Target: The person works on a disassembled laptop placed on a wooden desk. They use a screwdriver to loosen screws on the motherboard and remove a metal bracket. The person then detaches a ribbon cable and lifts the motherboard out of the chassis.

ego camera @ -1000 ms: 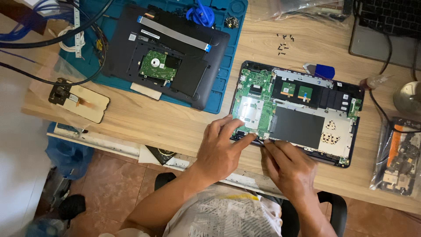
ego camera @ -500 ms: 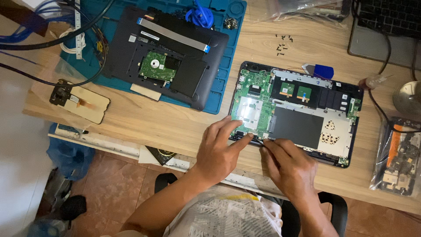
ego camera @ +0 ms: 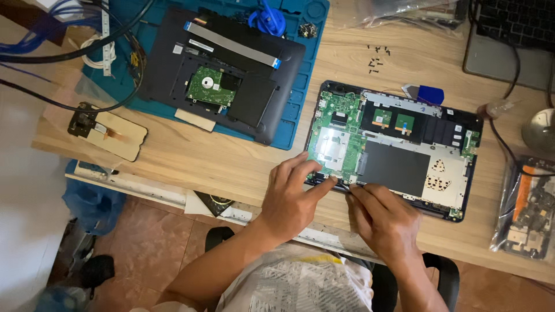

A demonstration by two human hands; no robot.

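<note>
At lower centre of the frame, the left hand (ego camera: 292, 199) and right hand (ego camera: 384, 216) meet at the near edge of an opened laptop base (ego camera: 396, 147), fingertips pinching something small and dark there; what it is cannot be told. The base lies on a wooden surface (ego camera: 231, 159), green circuit board (ego camera: 338, 133) exposed. At upper left, a second dark laptop (ego camera: 225, 72) rests on a blue mat (ego camera: 295, 124). Loose screws (ego camera: 376, 58) lie at upper right.

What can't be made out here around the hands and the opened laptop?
Head view only:
- What the left hand and right hand pinch at the opened laptop near edge: hidden by the fingers, too small.
- Loose screws: too small to count.
- Bagged circuit board: blurred by plastic, cut off by the right edge.
</note>
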